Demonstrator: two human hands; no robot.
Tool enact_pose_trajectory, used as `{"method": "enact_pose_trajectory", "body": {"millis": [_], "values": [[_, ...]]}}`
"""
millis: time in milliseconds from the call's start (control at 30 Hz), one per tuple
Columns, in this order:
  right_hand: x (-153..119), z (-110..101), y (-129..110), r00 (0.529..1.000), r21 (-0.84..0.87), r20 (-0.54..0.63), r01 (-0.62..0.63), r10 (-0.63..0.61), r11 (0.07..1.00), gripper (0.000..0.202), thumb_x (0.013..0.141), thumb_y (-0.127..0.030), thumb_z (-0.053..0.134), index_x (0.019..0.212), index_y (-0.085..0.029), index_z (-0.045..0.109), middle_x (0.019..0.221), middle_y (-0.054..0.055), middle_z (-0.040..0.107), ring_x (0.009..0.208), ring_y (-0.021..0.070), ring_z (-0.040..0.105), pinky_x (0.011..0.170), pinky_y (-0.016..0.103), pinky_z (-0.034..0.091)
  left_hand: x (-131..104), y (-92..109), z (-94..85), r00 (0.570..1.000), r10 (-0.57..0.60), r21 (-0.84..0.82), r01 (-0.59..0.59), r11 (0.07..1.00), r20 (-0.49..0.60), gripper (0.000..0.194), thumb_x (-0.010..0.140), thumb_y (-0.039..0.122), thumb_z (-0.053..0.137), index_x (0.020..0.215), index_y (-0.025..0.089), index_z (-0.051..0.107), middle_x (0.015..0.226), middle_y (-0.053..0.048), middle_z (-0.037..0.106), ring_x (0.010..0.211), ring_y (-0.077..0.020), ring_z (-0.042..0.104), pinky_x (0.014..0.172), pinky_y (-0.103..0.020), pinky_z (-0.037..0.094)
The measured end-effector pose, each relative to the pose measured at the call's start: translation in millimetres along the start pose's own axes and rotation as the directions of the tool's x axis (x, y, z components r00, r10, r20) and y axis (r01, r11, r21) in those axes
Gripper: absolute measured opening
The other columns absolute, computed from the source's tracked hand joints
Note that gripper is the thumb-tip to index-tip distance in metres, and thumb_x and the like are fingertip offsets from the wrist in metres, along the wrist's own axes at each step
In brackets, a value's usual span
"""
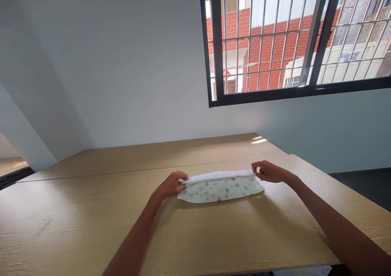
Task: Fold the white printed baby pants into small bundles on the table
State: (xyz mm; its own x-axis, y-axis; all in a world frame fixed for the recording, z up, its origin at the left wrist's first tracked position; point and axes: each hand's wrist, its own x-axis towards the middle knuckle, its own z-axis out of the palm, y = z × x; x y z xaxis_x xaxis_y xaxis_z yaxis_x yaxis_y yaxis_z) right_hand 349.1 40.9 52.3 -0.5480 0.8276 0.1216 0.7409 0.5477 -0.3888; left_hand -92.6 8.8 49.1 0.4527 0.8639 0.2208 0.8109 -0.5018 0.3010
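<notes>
A white cloth point(222, 189) printed with small green and dark figures lies folded into a long strip on the wooden table. Its far edge is lifted a little and stretched between my two hands. My left hand point(173, 184) pinches the far left corner. At the far right corner, my right hand point(266, 171) grips the same edge between thumb and fingers. The near part of the cloth rests on the tabletop. What kind of cloth item it is, I cannot make out.
The light wooden table point(91, 211) has a seam running across its far part. Behind it stands a pale wall point(137, 84) with a black-framed, barred window point(265, 95) at the upper right. The table's near edge is at the bottom of the view.
</notes>
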Motion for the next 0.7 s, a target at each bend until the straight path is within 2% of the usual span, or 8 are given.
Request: {"method": "enact_pose_trajectory", "body": {"millis": [67, 100, 300, 467, 600, 700], "values": [[-2.7, -2.0, 1.3, 0.987, 0.029, 0.160, -0.015, 0.010, 0.999, 0.004, 0.072, -0.017, 0.050, 0.075, -0.019, 0.050, 0.065, -0.002, 0.053, 0.053, 0.0115, 0.045, 0.050, 0.022, 0.029, -2.8, -1.5, 2.7, 0.996, 0.008, 0.000, -0.008, 1.000, 0.090, 0.020, 0.064, 0.012, 0.050, 0.080, 0.018, 0.061, 0.088, -0.002, 0.062, 0.084, -0.0192, 0.054, 0.078, -0.027, 0.042], [-3.5, -1.9, 1.7, 0.981, 0.023, 0.194, -0.019, 0.014, 1.000, 0.005, 0.069, -0.017, 0.052, 0.074, -0.019, 0.051, 0.067, -0.001, 0.054, 0.055, 0.0118, 0.047, 0.049, 0.022, 0.030, -3.9, -1.6, 4.4, 0.994, 0.007, 0.003, -0.007, 1.000, 0.107, 0.020, 0.062, 0.012, 0.051, 0.078, 0.018, 0.061, 0.086, -0.002, 0.061, 0.083, -0.0190, 0.054, 0.078, -0.027, 0.042], [-3.0, 4.6, 5.6, 0.968, -0.026, 0.247, -0.033, 0.039, 0.999, 0.012, 0.059, -0.014, 0.054, 0.071, -0.019, 0.054, 0.076, 0.000, 0.058, 0.063, 0.0133, 0.049, 0.051, 0.022, 0.030, -4.6, 0.1, 5.2, 0.990, 0.010, 0.022, -0.013, 1.000, 0.138, 0.019, 0.060, 0.013, 0.050, 0.076, 0.019, 0.057, 0.082, 0.000, 0.057, 0.080, -0.0177, 0.052, 0.078, -0.027, 0.040], [-2.3, 12.5, 7.8, 0.952, -0.021, 0.300, -0.063, 0.066, 0.998, 0.015, 0.056, -0.014, 0.054, 0.069, -0.018, 0.058, 0.075, 0.000, 0.059, 0.064, 0.0134, 0.051, 0.052, 0.022, 0.031, -6.4, 0.8, 3.4, 0.976, -0.010, 0.021, 0.006, 1.000, 0.216, 0.016, 0.059, 0.025, 0.064, 0.073, 0.019, 0.058, 0.081, 0.000, 0.057, 0.083, -0.0189, 0.052, 0.075, -0.026, 0.040], [-2.4, 16.5, 7.0, 0.937, -0.074, 0.332, -0.089, 0.109, 0.993, 0.015, 0.055, -0.015, 0.057, 0.070, -0.019, 0.059, 0.074, -0.002, 0.058, 0.058, 0.0110, 0.046, 0.047, 0.022, 0.027, -7.4, 8.6, 3.8, 0.979, -0.036, 0.010, 0.034, 0.999, 0.200, 0.027, 0.068, 0.044, 0.066, 0.070, 0.018, 0.058, 0.080, 0.000, 0.058, 0.082, -0.0189, 0.052, 0.075, -0.026, 0.040], [-3.5, 14.2, 5.1, 0.931, -0.089, 0.346, -0.092, 0.118, 0.992, 0.018, 0.055, -0.019, 0.063, 0.073, -0.020, 0.063, 0.079, -0.002, 0.060, 0.059, 0.0120, 0.048, 0.047, 0.022, 0.029, -6.4, 18.0, 5.9, 0.991, -0.027, 0.075, 0.017, 0.997, 0.133, 0.032, 0.082, 0.042, 0.053, 0.061, 0.017, 0.054, 0.069, 0.000, 0.056, 0.073, -0.0170, 0.052, 0.077, -0.029, 0.040]]}}
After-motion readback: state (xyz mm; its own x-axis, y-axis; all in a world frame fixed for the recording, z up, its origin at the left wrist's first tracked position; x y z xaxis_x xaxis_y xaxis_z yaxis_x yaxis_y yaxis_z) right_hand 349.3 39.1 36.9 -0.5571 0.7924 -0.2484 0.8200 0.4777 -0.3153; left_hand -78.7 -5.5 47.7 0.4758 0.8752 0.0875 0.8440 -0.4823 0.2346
